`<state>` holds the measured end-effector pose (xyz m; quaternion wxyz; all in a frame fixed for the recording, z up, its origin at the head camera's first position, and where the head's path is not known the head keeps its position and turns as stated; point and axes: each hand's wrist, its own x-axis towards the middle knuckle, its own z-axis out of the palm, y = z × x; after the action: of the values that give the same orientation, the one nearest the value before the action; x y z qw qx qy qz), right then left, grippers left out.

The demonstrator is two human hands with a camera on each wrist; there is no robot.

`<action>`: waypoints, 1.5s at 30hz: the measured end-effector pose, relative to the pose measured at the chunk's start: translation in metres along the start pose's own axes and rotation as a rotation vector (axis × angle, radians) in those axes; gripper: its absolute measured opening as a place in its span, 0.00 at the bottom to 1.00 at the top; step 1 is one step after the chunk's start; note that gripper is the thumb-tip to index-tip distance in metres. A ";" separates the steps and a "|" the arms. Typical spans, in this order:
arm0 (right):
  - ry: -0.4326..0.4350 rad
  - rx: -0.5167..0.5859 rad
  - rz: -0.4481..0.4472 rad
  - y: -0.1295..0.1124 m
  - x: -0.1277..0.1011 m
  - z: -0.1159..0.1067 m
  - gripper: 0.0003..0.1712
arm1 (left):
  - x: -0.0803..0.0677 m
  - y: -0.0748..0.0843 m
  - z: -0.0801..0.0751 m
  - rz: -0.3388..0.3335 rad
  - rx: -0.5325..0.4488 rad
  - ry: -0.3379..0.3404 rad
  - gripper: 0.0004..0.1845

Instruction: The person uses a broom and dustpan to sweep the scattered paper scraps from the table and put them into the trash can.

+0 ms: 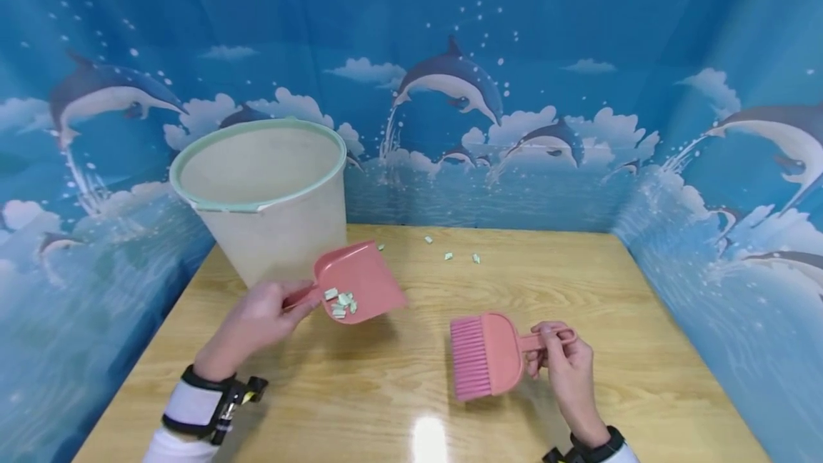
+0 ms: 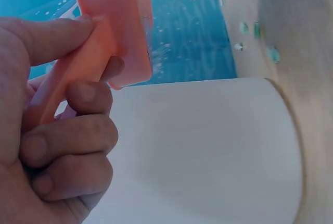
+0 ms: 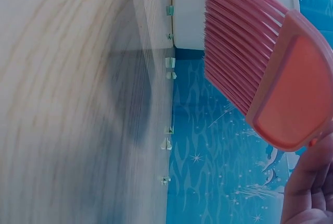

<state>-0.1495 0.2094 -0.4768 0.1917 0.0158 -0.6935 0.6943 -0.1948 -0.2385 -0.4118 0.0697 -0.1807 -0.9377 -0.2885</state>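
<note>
The left hand (image 1: 265,319) grips one pink dustpan (image 1: 376,284) by its handle, raised beside one bucket (image 1: 292,234) and bearing overlapping pale scraps (image 1: 345,299), uncountable; the right hand (image 1: 567,363) holds one pink brush (image 1: 504,354). In head view, four loose pieces (image 1: 448,256) lie on one table (image 1: 360,395).

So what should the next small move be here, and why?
Probably raise the dustpan towards the bucket: the left hand holds it clear of the table, pale bits gathered near its handle, not yet over the bucket's opening.
</note>
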 end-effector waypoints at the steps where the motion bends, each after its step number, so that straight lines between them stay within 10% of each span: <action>1: -0.002 -0.002 0.002 0.000 0.000 0.000 0.17 | 0.000 0.001 -0.002 0.002 0.004 0.001 0.11; 45: -0.044 -0.003 -0.018 -0.002 0.006 0.003 0.17 | 0.023 0.052 -0.088 0.136 0.137 0.064 0.16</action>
<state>-0.1550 0.2078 -0.4737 0.1824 0.0369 -0.6985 0.6910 -0.1943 -0.2413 -0.3065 0.1313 -0.2296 -0.9380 -0.2241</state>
